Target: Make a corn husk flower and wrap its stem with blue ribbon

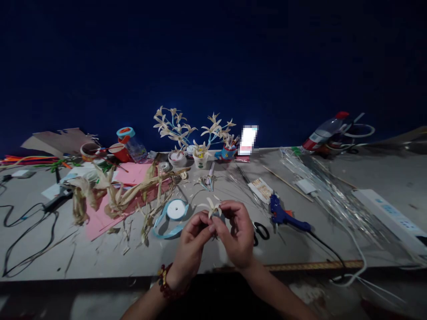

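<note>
A small cream flower [214, 207] with narrow pointed petals is held between my two hands above the front of the table. My left hand [196, 238], a beaded bracelet at its wrist, pinches the flower's base from the left. My right hand [237, 231] closes on it from the right, thumb and fingertips near the petals. The fingers hide the lower part of the flower. Just left of my hands lies a roll of light blue ribbon [176, 209]. Black scissor handles [261, 231] show beside my right hand.
Dried husks [115, 195] lie over pink paper [96, 220] on the left. Cups with cream flower stems [200, 159] stand at the back, near a lit phone [248, 138]. A blue glue gun [288, 218], clear-wrapped wires [333, 195] and a power strip [388, 215] lie right.
</note>
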`<state>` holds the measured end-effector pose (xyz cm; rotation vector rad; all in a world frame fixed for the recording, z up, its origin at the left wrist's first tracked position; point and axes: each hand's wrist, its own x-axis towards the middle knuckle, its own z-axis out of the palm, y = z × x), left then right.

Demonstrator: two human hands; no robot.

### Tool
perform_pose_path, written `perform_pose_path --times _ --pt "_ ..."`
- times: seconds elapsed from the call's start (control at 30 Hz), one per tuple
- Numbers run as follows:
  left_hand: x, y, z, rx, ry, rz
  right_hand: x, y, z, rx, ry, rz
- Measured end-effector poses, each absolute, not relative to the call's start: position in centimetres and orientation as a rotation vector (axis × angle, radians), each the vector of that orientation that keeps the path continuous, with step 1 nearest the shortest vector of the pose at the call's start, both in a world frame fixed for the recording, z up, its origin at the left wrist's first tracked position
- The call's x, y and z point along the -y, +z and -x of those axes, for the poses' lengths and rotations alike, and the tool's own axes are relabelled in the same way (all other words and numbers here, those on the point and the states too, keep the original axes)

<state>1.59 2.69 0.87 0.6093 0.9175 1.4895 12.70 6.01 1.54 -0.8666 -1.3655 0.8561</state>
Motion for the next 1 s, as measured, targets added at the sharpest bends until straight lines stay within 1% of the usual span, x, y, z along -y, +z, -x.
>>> perform_pose_path --times 0.27,0.53,0.67,1.0 --pt "-2.5 0.1 -1.4 -0.939 1.497 -0.715 -6.0 1.4 -12.6 1.391 0.836 0.873" --pt "-2.4 0.1 -1.4 -1.030 1.578 -0.897 -6.4 1.7 -12.4 1.397 0.811 0.897" --pt "-2.4 0.0 -1.2 -1.034 1.562 -0.832 -6.3 2.0 -12.3 1.401 0.827 0.852" --pt "-2.4 0.8 -1.4 -0.950 1.507 -0.623 -6.9 1.3 -13.7 1.296 1.285 0.802"
